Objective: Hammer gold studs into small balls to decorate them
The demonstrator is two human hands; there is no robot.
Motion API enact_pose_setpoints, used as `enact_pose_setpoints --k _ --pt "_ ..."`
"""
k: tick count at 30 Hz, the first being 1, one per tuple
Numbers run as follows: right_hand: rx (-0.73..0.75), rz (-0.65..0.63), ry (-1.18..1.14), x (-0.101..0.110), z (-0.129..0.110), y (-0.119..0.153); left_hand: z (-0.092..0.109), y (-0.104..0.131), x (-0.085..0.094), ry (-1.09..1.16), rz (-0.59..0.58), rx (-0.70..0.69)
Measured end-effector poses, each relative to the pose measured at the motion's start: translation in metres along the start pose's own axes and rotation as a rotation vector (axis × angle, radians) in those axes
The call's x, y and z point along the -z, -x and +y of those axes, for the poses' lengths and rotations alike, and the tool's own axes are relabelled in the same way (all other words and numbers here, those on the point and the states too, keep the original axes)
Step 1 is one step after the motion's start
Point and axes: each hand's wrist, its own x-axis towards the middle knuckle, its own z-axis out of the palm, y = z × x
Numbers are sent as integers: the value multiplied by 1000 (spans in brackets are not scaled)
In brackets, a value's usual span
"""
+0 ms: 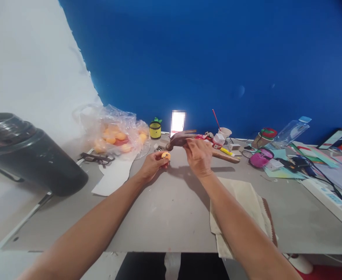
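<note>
My left hand (152, 166) is closed on a small orange ball (165, 156), pinched between the fingertips just above the desk. Dark spots mark the side of the ball that faces me; whether they are holes, nails or print I cannot tell. My right hand (199, 155) grips a claw hammer (179, 140) close to its head, and the wooden handle (225, 156) sticks out to the right. The hammer head hangs a little above and right of the ball, apparently apart from it. Behind the ball lies a cluster of small metal bits (161, 148), too small to name.
A clear bag of orange balls (115, 134) lies left, near glasses (96, 157), white paper (112, 181) and a large dark flask (31, 155). Right are a folded beige cloth (241, 194), a paper cup (225, 133), a pink pouch (261, 157), a plastic bottle (292, 132) and a power strip (330, 196).
</note>
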Motion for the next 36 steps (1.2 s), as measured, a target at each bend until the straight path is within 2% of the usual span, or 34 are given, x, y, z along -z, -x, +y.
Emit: enact_pose_setpoints --k 3,8,13,18,23,28,32,36 --pt "44 -69 -11 -3 -2 1 0 0 1 -41 -22 -12" --pt "-5 62 -5 -1 0 -1 1 0 0 -19 21 14" --pt "26 -72 -25 -2 -3 0 2 1 0 -62 -25 -28" --pt "-61 -14 -3 2 -1 -2 1 1 0 -32 15 -1" --pt "19 -132 -10 1 -2 -2 0 1 0 -56 -13 -19" --pt "-30 -30 -9 3 -2 -2 1 0 0 -50 24 -9" --pt "33 -156 -29 1 -3 -1 4 4 -2 -84 -24 -7" --pt "-56 -155 -45 2 5 -2 5 3 -2 -20 12 18"
